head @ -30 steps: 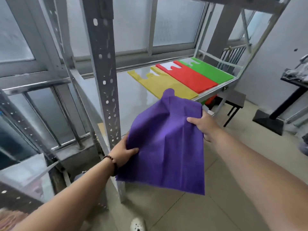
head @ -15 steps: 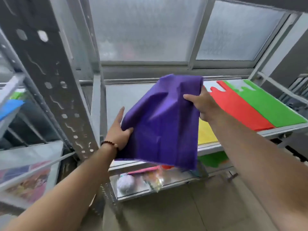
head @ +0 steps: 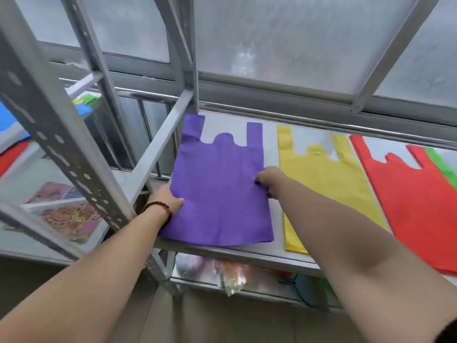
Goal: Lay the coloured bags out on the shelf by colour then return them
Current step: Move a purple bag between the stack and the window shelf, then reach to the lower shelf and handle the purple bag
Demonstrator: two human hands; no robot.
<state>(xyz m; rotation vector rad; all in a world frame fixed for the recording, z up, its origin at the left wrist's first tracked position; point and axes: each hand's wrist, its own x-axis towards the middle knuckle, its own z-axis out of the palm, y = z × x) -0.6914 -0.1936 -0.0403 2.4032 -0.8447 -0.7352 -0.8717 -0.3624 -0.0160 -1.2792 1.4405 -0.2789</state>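
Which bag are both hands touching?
The purple bag, leftmost on the shelf. The left hand and right hand hold its sides; the yellow, red and green bags lie untouched.

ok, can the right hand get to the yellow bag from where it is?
Probably yes. The right hand grips the purple bag's right edge, and the yellow bag lies flat just beside it on the shelf, nothing between. It would have to let go of the purple bag first.
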